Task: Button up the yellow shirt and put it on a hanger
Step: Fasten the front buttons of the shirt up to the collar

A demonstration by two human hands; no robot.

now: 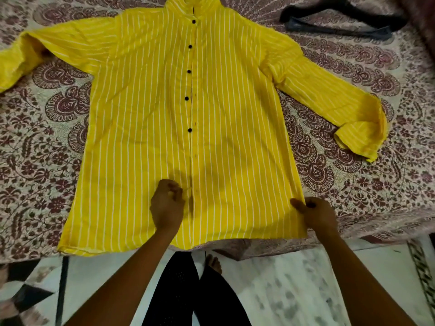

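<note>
Yellow shirt (146, 128): lies front up and spread flat on the bed (400, 128), white-striped, collar at the far end, hem at the near edge beside the person. Shows five black buttons (189, 71) in a line down the upper placket, each just left of the overlapping edge, with tiny dark marks just to their right; whether any is fastened, cannot tell. Lower down the placket, two more small dark marks. Left sleeve (47, 43): stretches out sideways, its end bent toward the near side at the frame edge. Right sleeve (329, 97): angles out and toward the near side, cuff open and lying on the bed. Left hand (167, 205): sits on the front panel just left of the placket, near the hem, fingers curled and pinching the cloth, a small wrinkle drawn up at the fingertips. Right hand (316, 214): grips the shirt's right side edge near the hem, thumb on top of the cloth, fingers curled round it. Black hanger (341, 12): lies on the bed beyond the right shoulder, apart from the shirt and well apart from both hands, blurred, with a blue-grey bar (336, 30) along its near side. Bed cover: pale, printed with maroon paisley. Below the bed edge: pale marbled floor (294, 290), dark trouser legs (179, 290) and a bare foot (213, 263).
</note>
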